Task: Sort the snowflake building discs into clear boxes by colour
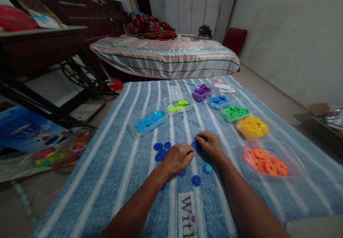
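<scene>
one dark blue solo disc [196,180] lies flat, and i place everything by it. from my remote seat, the left hand [179,159] is beyond it, slightly left, thumb and fingers drawn together; whether they pinch anything, i cannot tell. the right hand [211,143] is beyond it to the right, fingers curled, tips at a partly covered disc [195,146]; i can't tell if they grip it. that one lies straight beyond the solo disc, between the hands but nearer the right; being round, it offers no long axis. a light blue disc [208,168] lies just right of my landmark, a dark blue cluster [160,155] beyond it to the left. striped cloth [93,184] spreads beneath, with the orange tub [294,159] well off to the landmark's right. far beyond it stands a bed [166,56].
</scene>
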### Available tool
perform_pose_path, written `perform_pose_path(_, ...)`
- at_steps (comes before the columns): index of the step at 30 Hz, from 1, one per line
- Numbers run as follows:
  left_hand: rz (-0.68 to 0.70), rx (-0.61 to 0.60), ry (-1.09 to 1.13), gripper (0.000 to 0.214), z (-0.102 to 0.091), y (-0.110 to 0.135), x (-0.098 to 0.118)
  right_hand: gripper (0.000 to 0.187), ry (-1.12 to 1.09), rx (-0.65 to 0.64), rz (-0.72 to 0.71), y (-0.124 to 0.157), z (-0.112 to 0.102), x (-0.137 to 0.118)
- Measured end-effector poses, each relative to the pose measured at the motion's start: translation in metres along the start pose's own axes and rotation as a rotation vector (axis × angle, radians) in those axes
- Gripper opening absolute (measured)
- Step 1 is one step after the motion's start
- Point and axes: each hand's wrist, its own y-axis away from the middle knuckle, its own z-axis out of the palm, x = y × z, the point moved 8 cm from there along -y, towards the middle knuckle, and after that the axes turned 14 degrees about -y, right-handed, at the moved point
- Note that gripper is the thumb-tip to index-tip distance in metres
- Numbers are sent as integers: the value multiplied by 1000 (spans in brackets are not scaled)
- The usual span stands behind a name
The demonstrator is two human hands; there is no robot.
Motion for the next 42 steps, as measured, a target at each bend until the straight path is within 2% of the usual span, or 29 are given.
perform_pose_path(4,34,-75,-13,13,14,1,12,16,-1,-2,6,0,0,-1)
perform_pose_path(10,65,-123,-17,12,20,4,15,16,27,-2,22,-1,0,0)
perform_pose_path(18,29,-142,9,12,19,3,14,17,38,1,18,0,-2,-1)
perform_pose_path(25,54,-135,-17,16,21,3,16,17,38,-3,25,-1,-3,-2)
perform_pose_path(33,49,-83,-49,17,28,2,33,16,31,-1,40,-1,-2,0)
perform_pose_path(39,54,-101,-86,24,40,2,46,16,19,2,41,-1,-2,4)
perform_pose_path(42,65,-114,-104,21,43,2,49,15,33,2,38,0,-3,4)
